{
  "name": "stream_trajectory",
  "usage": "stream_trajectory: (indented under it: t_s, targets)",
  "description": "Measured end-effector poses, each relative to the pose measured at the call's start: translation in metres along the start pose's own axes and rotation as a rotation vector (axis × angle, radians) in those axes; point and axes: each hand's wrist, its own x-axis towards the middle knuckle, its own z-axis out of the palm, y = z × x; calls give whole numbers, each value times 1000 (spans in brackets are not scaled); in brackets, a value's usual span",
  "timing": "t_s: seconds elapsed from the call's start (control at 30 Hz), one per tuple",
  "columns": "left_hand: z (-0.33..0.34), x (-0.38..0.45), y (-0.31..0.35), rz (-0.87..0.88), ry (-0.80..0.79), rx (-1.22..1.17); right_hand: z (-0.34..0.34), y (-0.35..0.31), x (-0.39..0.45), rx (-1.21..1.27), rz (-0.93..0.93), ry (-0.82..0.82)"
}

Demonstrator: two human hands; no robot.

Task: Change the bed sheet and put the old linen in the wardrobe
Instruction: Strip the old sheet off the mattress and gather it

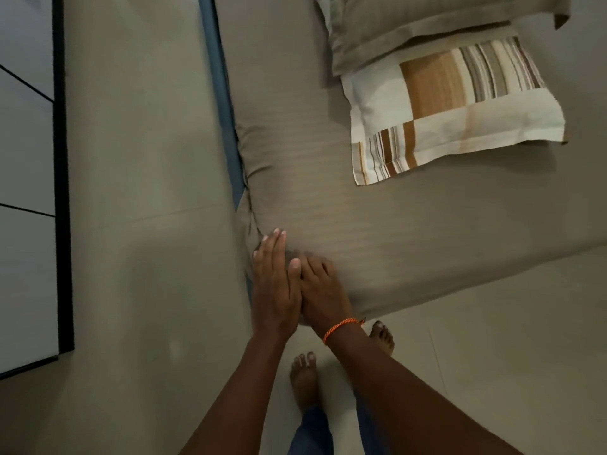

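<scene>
I am standing at a corner of the bed [410, 231], looking straight down. Both hands are at that corner, on the taupe sheet [312, 198] that covers the mattress. My left hand [274, 284] lies with its fingers straight and together, flat against the left edge of the corner where the cloth bunches into folds. My right hand [317, 290], with an orange thread band [340, 328] at the wrist, sits just beside it and partly under the left thumb; its fingers are blurred and bend down onto the cloth, and I cannot tell whether they pinch the sheet or only press it.

The sheet lies smooth over the top of the bed, so I judge this to be the tucking or smoothing of 1 corner, late in fitting the sheet. Whether this is the new sheet or the old one I cannot say for certain from here. 2 pillows sit higher up the bed: a patchwork striped pillow [453, 110] and a plain taupe pillow [427, 31] overlapping its far end.

A blue strip [220, 93] of the bed frame shows along the left side. At far left stands a pale panelled piece with a dark frame [60, 178], possibly the wardrobe.

Next, I think, the bunched folds at the left of the corner need pushing down and under, flat-handed, without pulling the top surface askew. No old linen is in view.
</scene>
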Motion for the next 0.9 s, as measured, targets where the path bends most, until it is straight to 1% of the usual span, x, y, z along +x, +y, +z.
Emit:
stream_trajectory:
  t_s: [0.13,0.23,0.27,0.33,0.4,0.47,0.53,0.67,0.8,0.83,0.9]
  targets:
    - [-3,3,-2,-48,68,-28,-2,1,5,77,2,-6]
    - [-1,6,0,-104,99,-17,-10,13,13,90,-51,41]
    - [0,7,0,-128,112,-16,-13,19,16,89,-75,20]
    - [1,13,1,-164,138,-27,-21,37,16,88,-92,-92]
    - [5,20,3,-160,141,-18,-31,65,13,75,-26,-201]
    - [14,28,8,-114,131,-18,-43,97,9,20,79,-226]
    - [26,36,16,-55,100,-28,-53,128,8,-17,135,-232]
    - [51,47,36,9,48,47,-70,164,11,-73,116,-275]
    - [76,55,64,33,-11,39,-85,202,4,-89,130,-326]
    - [84,57,71,45,-42,27,-91,220,0,-90,173,-328]
    - [98,61,87,81,-108,-4,-106,264,-7,-124,315,-292]
